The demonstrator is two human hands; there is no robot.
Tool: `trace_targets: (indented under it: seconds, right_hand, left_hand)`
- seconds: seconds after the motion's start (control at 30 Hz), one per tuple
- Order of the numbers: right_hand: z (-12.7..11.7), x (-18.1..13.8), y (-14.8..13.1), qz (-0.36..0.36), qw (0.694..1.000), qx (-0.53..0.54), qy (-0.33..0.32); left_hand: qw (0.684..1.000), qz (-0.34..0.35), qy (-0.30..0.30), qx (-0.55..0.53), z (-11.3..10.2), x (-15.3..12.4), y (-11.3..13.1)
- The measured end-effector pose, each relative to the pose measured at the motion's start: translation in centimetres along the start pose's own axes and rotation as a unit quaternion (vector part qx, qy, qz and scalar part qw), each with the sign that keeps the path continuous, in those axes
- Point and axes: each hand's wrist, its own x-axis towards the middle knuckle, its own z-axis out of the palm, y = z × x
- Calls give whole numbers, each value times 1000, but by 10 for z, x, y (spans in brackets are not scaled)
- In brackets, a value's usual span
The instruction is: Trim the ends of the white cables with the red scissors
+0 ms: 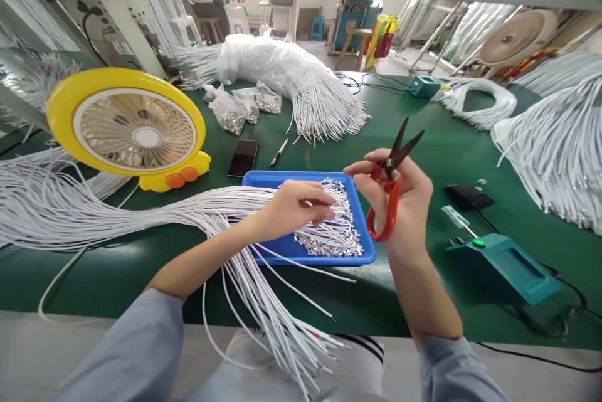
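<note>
My left hand [294, 206] rests over the blue tray [282, 245], its fingers curled and pinched on white wires [324, 207] whose metal-tipped ends lie in the tray. A long bundle of the same white wires [141, 211] runs from the left across the green table into the tray, and more strands [277, 308] hang over the table's front edge. My right hand [404, 201] holds red-handled scissors [389, 192] upright just right of the tray, with the dark blades spread apart. Small metal terminals [329, 245] lie piled in the tray's near right corner.
A yellow desk fan [129, 129] stands at the left. Behind the tray lie a phone [243, 158], a pen [279, 152] and bags of metal parts [235, 115]. A teal device [505, 264] with a green button sits at right. Large white wire bundles [559, 145] lie around.
</note>
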Motion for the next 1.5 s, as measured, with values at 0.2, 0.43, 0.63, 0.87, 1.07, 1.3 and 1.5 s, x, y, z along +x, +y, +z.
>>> trace_targets:
  seconds: [0.2, 0.43, 0.63, 0.87, 1.07, 1.3, 1.5]
  right_hand:
    - [7, 1, 12, 22, 1000, 7, 4]
    - [16, -1, 24, 68, 997, 11, -33]
    - [19, -3, 23, 56, 997, 28, -45]
    - [21, -2, 24, 50, 999, -13, -17]
    - [19, -1, 25, 61, 995, -49, -55]
    - [14, 4, 25, 71, 995, -47, -48]
    - [18, 2, 23, 88, 993, -47, -66]
  left_hand:
    - [996, -24, 75, -33, -20, 15, -8]
    - [988, -48, 132, -60, -17, 15, -4]
    - [992, -19, 119, -35, -16, 15, -7]
    - [988, 23, 155, -1, -13, 13, -8]
    - [976, 47, 210, 38, -10, 13, -9]
    - [973, 87, 148, 152, -11, 16, -20]
    - [960, 129, 180, 173, -13, 15, -22]
